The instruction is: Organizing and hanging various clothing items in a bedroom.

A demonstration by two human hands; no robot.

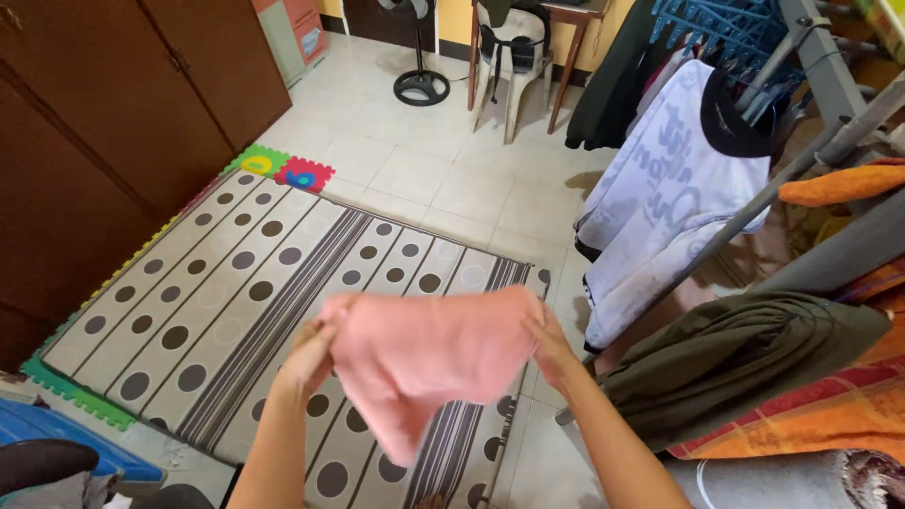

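Along the left edge of the frame stands a dark brown wardrobe (104,113), and in the lower left corner sits a blue bin (57,443). A dotted and striped mat (236,283) covers the floor from the left across the centre, edged with coloured foam tiles (280,168) at its upper corner.

Low in the centre, the left hand (309,356) pinches the left edge of a pink cloth (429,353), fingers closed on the fabric. The cloth is held up in the air above the mat, stretched between both hands, with a loose corner hanging down towards the bottom of the frame. The right hand (549,344) grips the cloth's right edge, its fingers partly hidden behind the fabric, so the exact hold is hard to make out.

At the top centre are a standing fan (420,83) and a white plastic chair (509,66) on the tiled floor. To the right, a white shirt with a black collar (669,179) hangs on a metal drying rack (811,151). An olive green garment (745,353) is draped lower on the right, with an orange checked cloth (830,410) just beside it at the lower right.
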